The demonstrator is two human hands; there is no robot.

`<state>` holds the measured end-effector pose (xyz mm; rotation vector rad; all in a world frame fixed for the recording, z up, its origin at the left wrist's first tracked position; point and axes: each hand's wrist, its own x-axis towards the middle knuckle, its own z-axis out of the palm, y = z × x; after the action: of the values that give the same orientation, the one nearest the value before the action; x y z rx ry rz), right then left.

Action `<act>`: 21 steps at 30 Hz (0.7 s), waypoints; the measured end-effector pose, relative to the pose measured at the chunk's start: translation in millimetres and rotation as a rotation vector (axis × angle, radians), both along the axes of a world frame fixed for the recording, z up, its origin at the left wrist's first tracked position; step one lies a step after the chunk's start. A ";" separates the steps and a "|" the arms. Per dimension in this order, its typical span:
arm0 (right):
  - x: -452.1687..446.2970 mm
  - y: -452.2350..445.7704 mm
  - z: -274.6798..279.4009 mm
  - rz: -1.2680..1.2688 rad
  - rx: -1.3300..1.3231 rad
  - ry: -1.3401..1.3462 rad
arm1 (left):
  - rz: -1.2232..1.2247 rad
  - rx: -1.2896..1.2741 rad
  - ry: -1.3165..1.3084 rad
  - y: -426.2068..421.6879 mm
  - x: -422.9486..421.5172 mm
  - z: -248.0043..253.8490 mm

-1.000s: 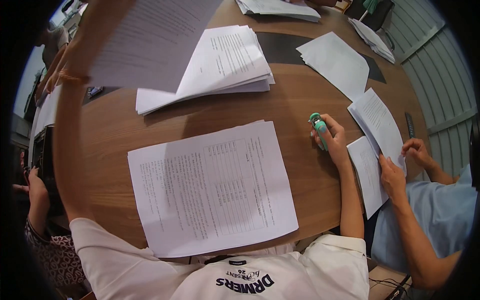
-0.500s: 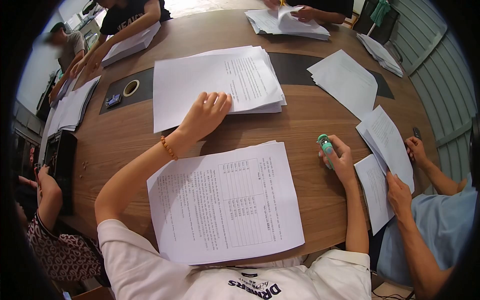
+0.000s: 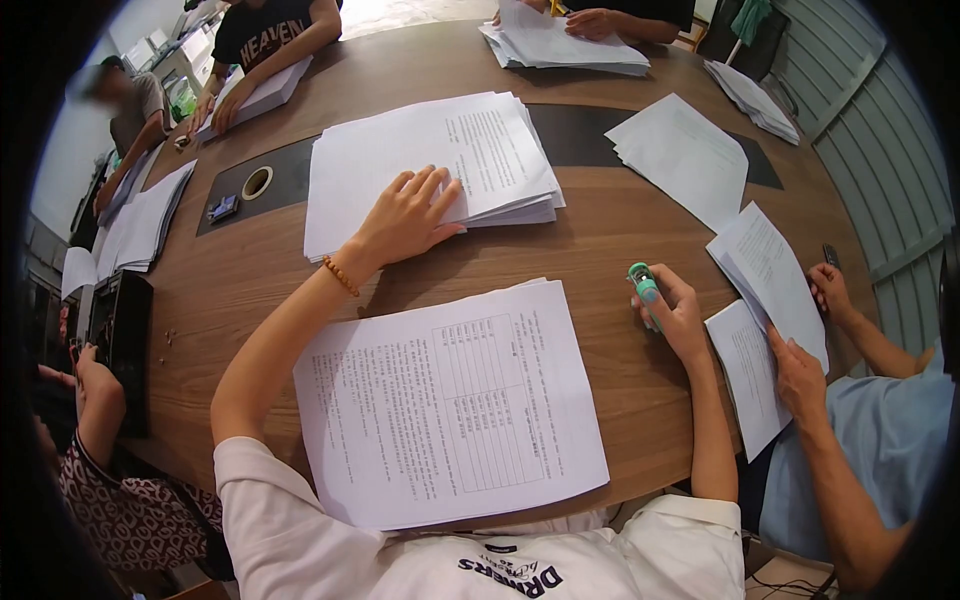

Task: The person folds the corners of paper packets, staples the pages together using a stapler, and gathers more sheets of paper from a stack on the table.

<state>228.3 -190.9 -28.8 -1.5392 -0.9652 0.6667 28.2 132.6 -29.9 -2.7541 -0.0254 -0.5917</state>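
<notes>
My left hand (image 3: 408,215) rests on the front edge of a thick stack of printed sheets (image 3: 375,155), its fingers stretched out and slightly apart over the top page. My right hand (image 3: 680,315) is closed around a small green stapler (image 3: 643,283), held just above the wood to the right. Between my arms, near the table's front edge, lies another pile of printed sheets (image 3: 400,420). Its top page carries a table and lines of text. Neither hand touches this nearer pile.
To my right, a person in blue holds printed pages (image 3: 775,265). Loose sheets (image 3: 685,160) lie further back. A tape roll (image 3: 257,183) sits on the dark strip at left, near a black box (image 3: 125,340). Other people handle paper stacks (image 3: 570,55) across the table (image 3: 240,270).
My left hand has shifted slightly up on the stack, and its fingers have spread, the thumb now apart. My right hand keeps the stapler nearly in place.
</notes>
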 end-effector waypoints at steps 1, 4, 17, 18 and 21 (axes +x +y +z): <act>-0.2 0.2 -1.1 0.002 0.014 -0.018 | -0.002 -0.001 0.001 0.4 -0.1 -0.4; -1.3 0.9 -6.7 -0.079 0.045 -0.156 | -0.014 -0.007 -0.007 1.6 -0.8 -0.3; -18.1 11.8 -5.5 -0.359 -0.103 -0.998 | 0.093 -0.581 0.022 -76.1 -10.7 42.7; -18.4 13.1 -6.0 -0.364 -0.131 -1.048 | 0.058 -0.950 0.188 -91.6 -13.8 48.5; -19.2 12.0 -4.3 -0.369 -0.197 -1.161 | 0.045 -0.945 0.136 -120.2 -18.5 44.6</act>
<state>209.1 -178.9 -33.1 -2.2370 -1.3891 -0.5113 9.7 12.4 14.7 -3.6784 -0.4392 -0.4420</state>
